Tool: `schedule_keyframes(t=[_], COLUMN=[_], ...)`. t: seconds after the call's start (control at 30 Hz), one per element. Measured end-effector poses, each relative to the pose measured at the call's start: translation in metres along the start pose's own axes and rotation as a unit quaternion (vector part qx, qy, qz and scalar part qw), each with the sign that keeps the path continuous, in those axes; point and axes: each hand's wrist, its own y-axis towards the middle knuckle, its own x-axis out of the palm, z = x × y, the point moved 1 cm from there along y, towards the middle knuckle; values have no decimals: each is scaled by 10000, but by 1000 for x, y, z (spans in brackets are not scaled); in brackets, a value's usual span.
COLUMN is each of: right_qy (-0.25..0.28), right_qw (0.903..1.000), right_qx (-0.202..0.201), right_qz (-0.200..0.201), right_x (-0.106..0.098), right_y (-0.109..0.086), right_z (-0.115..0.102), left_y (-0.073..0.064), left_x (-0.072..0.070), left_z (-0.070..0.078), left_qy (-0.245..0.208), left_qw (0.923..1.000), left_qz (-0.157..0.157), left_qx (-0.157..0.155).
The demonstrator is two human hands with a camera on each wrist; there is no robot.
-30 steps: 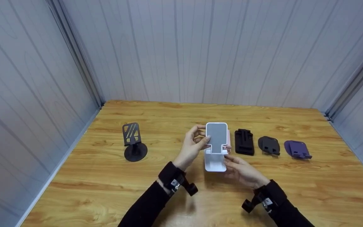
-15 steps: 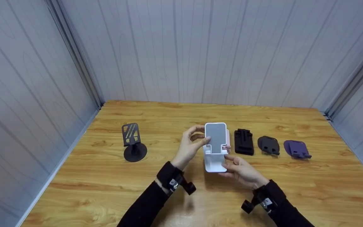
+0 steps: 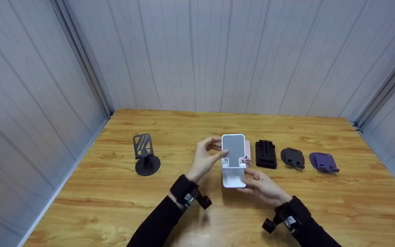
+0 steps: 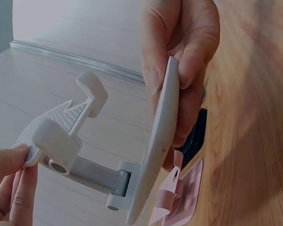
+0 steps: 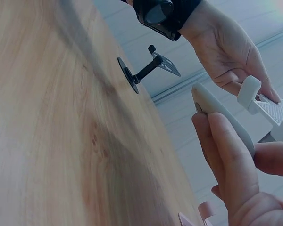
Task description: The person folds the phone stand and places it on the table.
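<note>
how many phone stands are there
6: upright stand at left, white stand held mid-table, pink stand partly hidden behind it, then rightward black stand, grey stand, purple stand.

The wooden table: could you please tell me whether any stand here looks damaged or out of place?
Nothing looks damaged, including the held white stand. Only the dark stand seems mildly odd: it stands unfolded at the left, apart from the folded black stand, grey stand and purple stand.

Smooth plastic white phone stand
</note>
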Motion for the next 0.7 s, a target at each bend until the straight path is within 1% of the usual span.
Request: schedule_keyframes(t=[0.2, 0.3, 0.37, 0.47, 0.6, 0.7], right_qy=[159, 202, 234, 297, 450, 535], right_qw=[9998, 9996, 9996, 9995, 9988, 9983], right_qx=[41, 32, 1, -61, -117, -130], right_qz=[122, 195, 180, 22, -176, -199], right_x=[1, 2, 2, 4, 8, 10], right_y=[-1, -2, -2, -3, -3, -4], right_z=[-2, -3, -3, -4, -5, -6], left_y=[-5, -7, -8, -9, -9, -8], left_x=[3, 6, 8, 10, 10, 10], left_z=[3, 5, 6, 8, 9, 8], left_qy=[258, 395, 482, 651, 1005, 1146], left_qw=[9995, 9986, 9973, 9937, 9855, 9798], left_qz=[-16, -72, -92, -76, 22, 27], left_qx=[172, 349, 547, 908, 1366, 1638])
